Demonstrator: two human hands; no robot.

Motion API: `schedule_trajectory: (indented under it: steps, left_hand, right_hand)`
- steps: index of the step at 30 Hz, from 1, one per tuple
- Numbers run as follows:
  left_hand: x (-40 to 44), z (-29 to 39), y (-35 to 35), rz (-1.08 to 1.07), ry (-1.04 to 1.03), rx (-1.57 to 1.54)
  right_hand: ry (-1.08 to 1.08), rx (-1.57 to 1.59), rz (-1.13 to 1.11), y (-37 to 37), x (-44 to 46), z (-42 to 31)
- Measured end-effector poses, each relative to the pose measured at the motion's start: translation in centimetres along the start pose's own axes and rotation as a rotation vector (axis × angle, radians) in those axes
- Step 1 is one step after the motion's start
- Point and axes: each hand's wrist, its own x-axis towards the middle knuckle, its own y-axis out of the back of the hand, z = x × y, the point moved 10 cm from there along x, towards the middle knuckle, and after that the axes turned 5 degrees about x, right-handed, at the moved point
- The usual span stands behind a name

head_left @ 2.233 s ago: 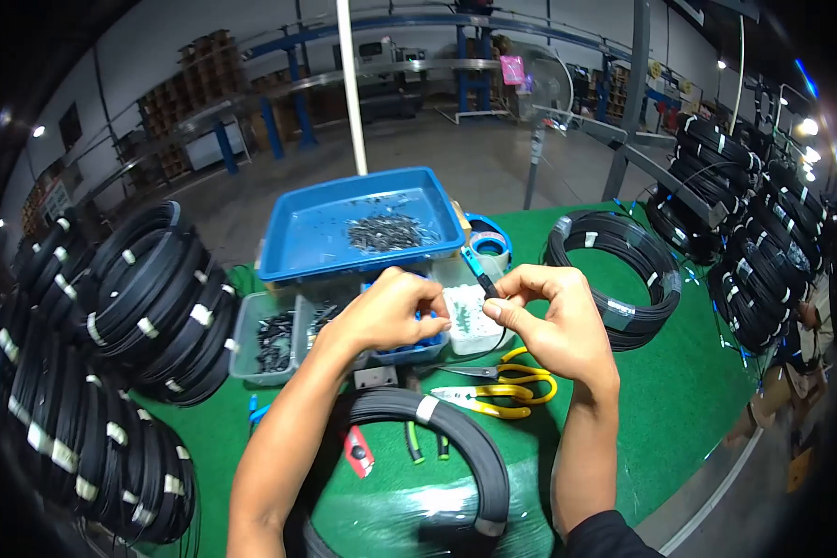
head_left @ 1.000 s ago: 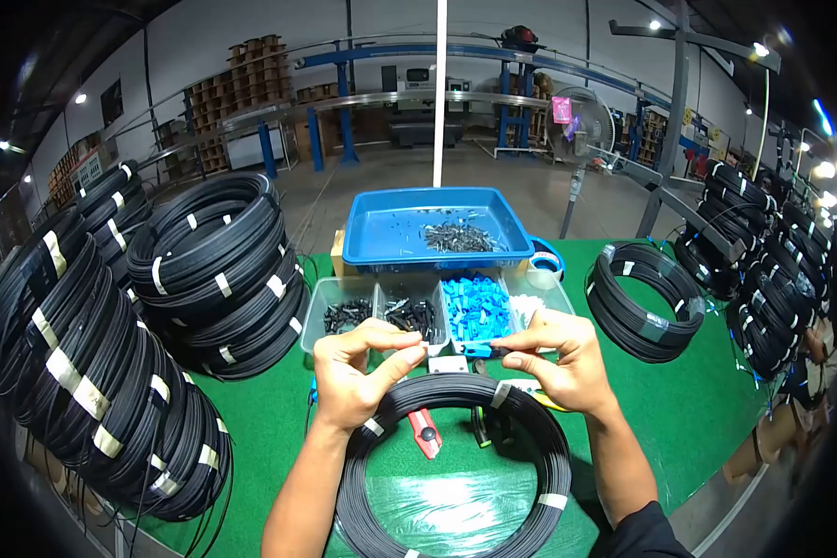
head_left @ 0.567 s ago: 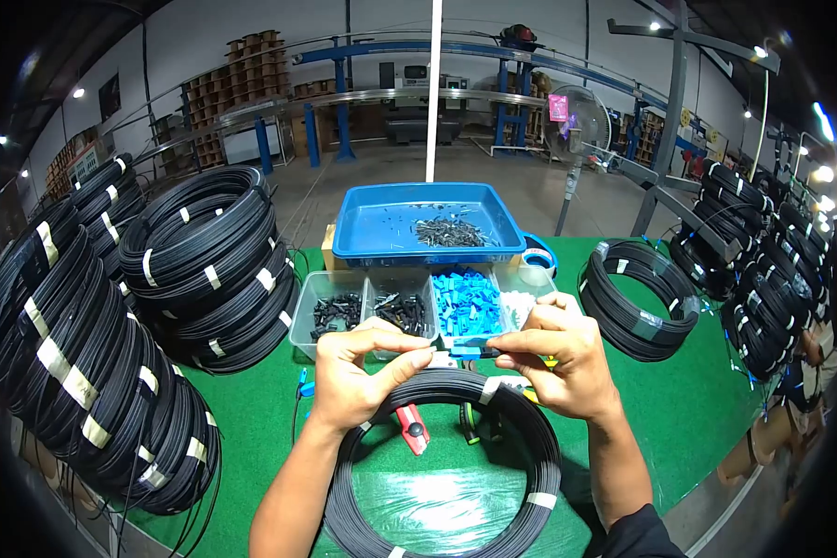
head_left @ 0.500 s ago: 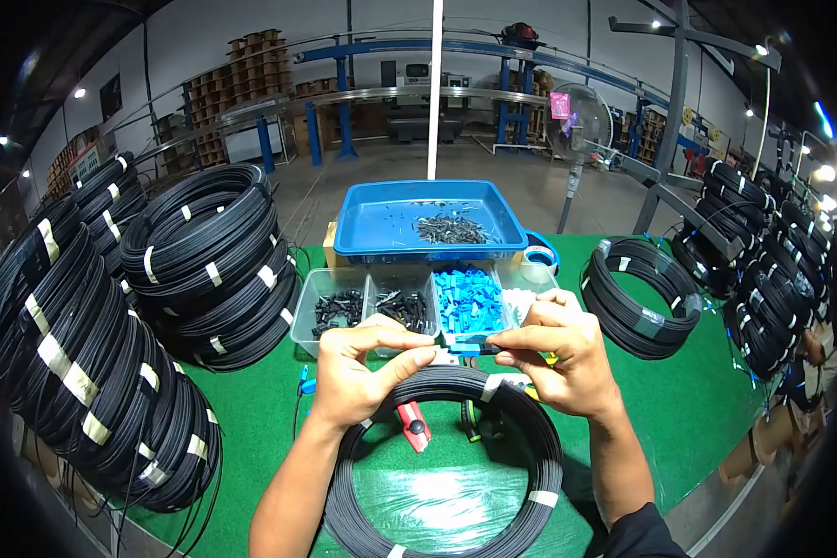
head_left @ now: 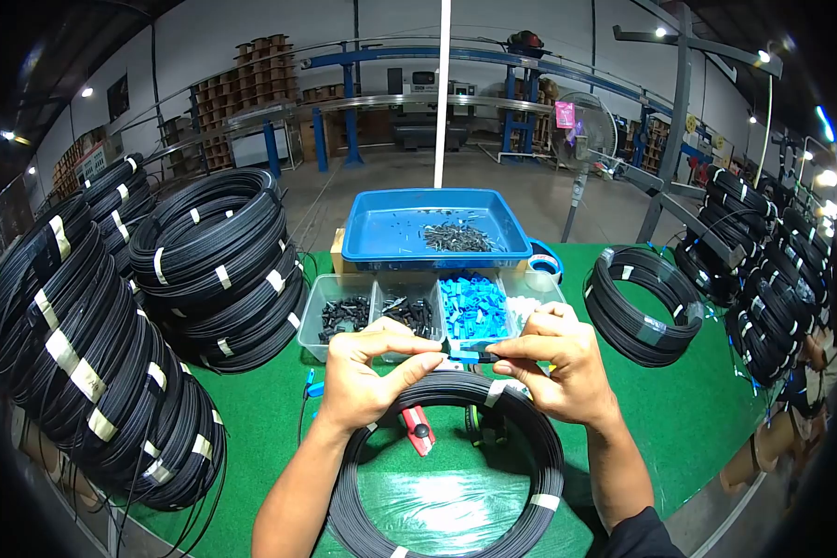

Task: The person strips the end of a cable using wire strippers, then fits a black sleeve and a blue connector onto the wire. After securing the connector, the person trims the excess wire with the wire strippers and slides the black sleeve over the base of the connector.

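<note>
A small blue-and-black connector (head_left: 469, 356) spans the gap between my fingertips. My left hand (head_left: 367, 377) pinches its left end with thumb and forefinger. On the other end, the thumb and forefinger of my right hand (head_left: 563, 367) are closed. Both hands are over the far rim of a coil of black cable (head_left: 551, 474) wrapped with white tape. Inside the coil lie a red tool (head_left: 418, 431) and a dark tool with green edging (head_left: 475, 426). Just beyond my hands stands a clear divided box (head_left: 312, 346) with black parts, blue connector pieces (head_left: 475, 309) and white pieces (head_left: 525, 308).
A blue tray (head_left: 352, 244) with dark scraps stands behind the box. Stacked cable coils (head_left: 205, 251) and leaning coils (head_left: 74, 363) crowd the left of the green table (head_left: 642, 418). Another coil (head_left: 637, 312) lies at right, with a fan (head_left: 586, 130) beyond it.
The view has shifted slightly, so the surroundings sit a little lower and to the right. Both hands keep their pinch on the connector, with the left and right fingertips slightly closer together.
</note>
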Motion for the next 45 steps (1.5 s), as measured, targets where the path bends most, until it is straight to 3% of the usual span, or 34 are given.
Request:
schedule_trajectory:
  steps: [29, 35, 37, 45]
  left_hand:
    - [-0.4, 0.1, 0.4, 0.006, -0.006, -0.018]
    - [0.1, 2.3, 0.0, -0.069, -0.099, 0.144]
    - [0.2, 2.0, 0.9, 0.054, -0.048, 0.075]
    - [0.3, 2.5, -0.1, -0.045, -0.041, 0.094]
  right_hand:
    - [0.083, -0.009, 0.069, -0.3, -0.2, -1.2]
    - [0.076, -0.069, 0.06, 0.0, 0.2, -1.4]
    - [0.08, -0.065, 0.049, 0.1, 0.0, -1.0]
    - [0.125, -0.071, 0.007, -0.1, 0.1, -1.2]
